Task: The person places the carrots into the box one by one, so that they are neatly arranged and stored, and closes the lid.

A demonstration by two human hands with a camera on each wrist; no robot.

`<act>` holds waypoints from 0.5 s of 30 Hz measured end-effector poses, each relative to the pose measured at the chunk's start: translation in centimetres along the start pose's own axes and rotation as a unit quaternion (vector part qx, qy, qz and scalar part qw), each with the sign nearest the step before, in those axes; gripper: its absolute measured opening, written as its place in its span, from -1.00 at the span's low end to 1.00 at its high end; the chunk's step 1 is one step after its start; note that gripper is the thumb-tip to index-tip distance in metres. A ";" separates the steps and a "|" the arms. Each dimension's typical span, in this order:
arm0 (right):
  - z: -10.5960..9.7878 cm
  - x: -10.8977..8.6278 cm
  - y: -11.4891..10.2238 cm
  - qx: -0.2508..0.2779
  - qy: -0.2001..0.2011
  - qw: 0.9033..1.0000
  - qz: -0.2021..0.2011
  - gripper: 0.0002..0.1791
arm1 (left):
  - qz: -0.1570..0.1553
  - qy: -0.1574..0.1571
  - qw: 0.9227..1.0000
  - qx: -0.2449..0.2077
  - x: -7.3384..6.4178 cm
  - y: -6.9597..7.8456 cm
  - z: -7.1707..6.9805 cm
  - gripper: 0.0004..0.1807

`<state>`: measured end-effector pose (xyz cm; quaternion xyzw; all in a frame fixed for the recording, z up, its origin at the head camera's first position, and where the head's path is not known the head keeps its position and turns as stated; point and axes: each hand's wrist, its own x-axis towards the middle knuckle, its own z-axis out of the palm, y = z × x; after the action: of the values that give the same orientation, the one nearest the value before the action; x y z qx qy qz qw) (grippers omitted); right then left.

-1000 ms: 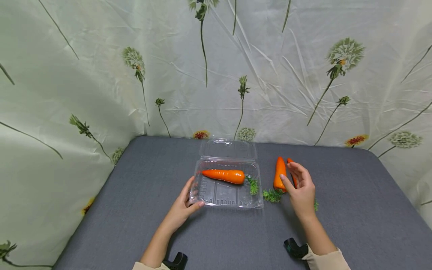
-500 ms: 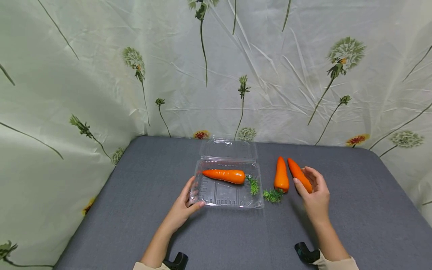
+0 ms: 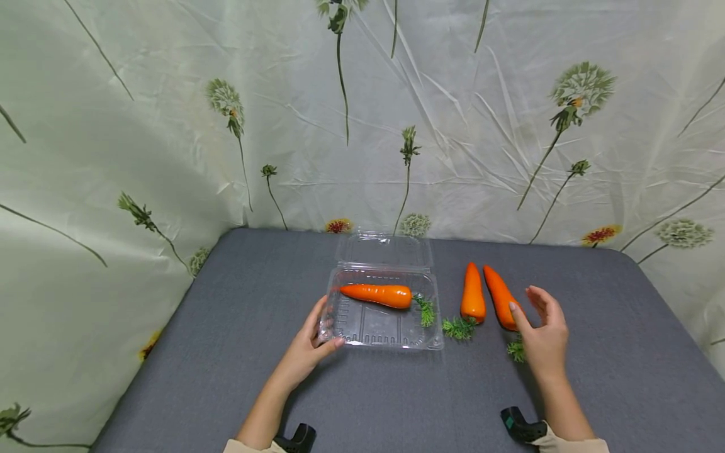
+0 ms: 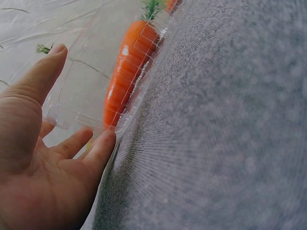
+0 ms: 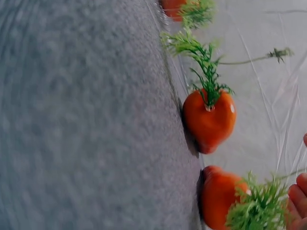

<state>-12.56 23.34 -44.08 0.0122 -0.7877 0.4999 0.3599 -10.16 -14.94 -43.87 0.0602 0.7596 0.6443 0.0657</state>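
A clear plastic clamshell container point(image 3: 370, 330) lies on the table with its lid laid back. Inside it rests an orange carrot point(image 3: 376, 295) with green leaves at its right end. My left hand point(image 3: 306, 347) rests against the container's left side, thumb by the front corner; in the left wrist view its fingers look fairly straight. To the container's right lie two more carrots, a nearer one point(image 3: 472, 296) and a farther one point(image 3: 501, 299). Beside the farther carrot my right hand point(image 3: 545, 336) has loosely bent fingers and holds nothing. Whether its thumb touches that carrot, I cannot tell.
A grey cloth-covered table point(image 3: 238, 296) carries everything. Behind it and to the left hangs a pale curtain point(image 3: 453, 94) printed with flowers. The raised container lid point(image 3: 384, 250) leans toward the curtain.
My right hand has moved rightward from over the two loose carrots to the right side of the farther one, whose leaves now show. My left hand and the container look unchanged.
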 end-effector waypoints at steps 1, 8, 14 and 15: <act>-0.1 0.0 0.5 -0.006 0.001 1.000 0.009 -0.46 | 0.000 0.000 1.000 0.001 0.0 0.0 0.0 -0.05; -0.6 -0.3 1.9 -0.052 -0.006 0.997 0.058 -0.51 | 0.000 0.000 1.000 -0.001 0.1 -0.2 0.0 -0.04; -0.7 -0.5 2.3 -0.088 -0.045 0.988 0.120 -0.50 | 0.006 0.005 1.000 -0.009 0.6 -2.2 -0.2 -0.04; -0.7 -0.5 2.3 -0.091 -0.053 0.985 0.133 -0.50 | 0.010 0.005 1.000 -0.008 0.7 -2.6 -0.2 -0.04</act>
<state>-12.68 24.88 -45.99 -0.0989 -0.8425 0.4684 0.2471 -10.92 -15.41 -46.37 0.0642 0.7537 0.6517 0.0556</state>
